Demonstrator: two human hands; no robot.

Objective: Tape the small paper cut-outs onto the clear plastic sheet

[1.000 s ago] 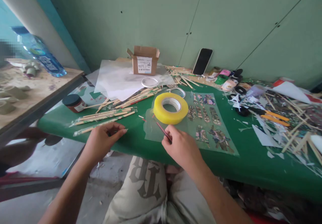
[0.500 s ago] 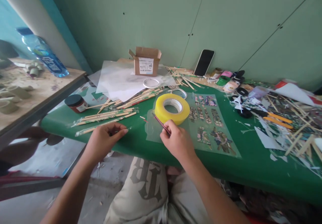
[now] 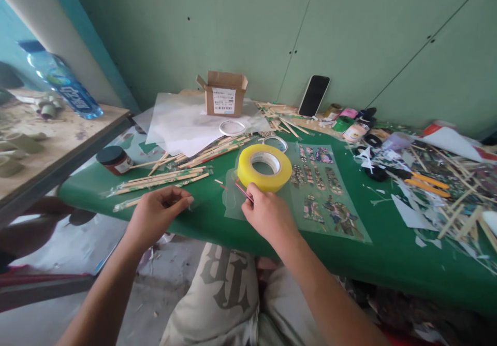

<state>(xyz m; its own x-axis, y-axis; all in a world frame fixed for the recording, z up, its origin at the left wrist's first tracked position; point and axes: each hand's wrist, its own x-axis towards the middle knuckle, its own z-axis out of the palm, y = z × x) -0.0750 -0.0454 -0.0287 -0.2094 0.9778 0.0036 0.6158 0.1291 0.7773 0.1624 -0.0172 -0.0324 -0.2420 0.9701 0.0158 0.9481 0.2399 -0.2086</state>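
My right hand point(image 3: 267, 214) is closed around a thin red stick point(image 3: 243, 191) that points up and left, just in front of a yellow tape roll point(image 3: 264, 167) on the green table point(image 3: 388, 253). The hand rests on a clear plastic sheet point(image 3: 330, 201) bearing printed camouflage stickers. My left hand point(image 3: 155, 214) hovers at the table's near edge with fingertips pinched together on something too small to make out. Wooden sticks in clear wrappers point(image 3: 163, 180) lie just beyond the left hand.
A cardboard box point(image 3: 224, 93), white paper sheets point(image 3: 186, 120), a propped phone point(image 3: 314, 95), a dark-lidded jar point(image 3: 114, 159) and orange-handled pliers point(image 3: 421, 180) sit on the table. Paper scraps and sticks clutter the right side. A water bottle point(image 3: 64, 82) stands on the wooden bench at left.
My right hand has moved a little left and closer to the tape roll, carrying the red stick. My left hand has stayed almost in place, fingers still pinched.
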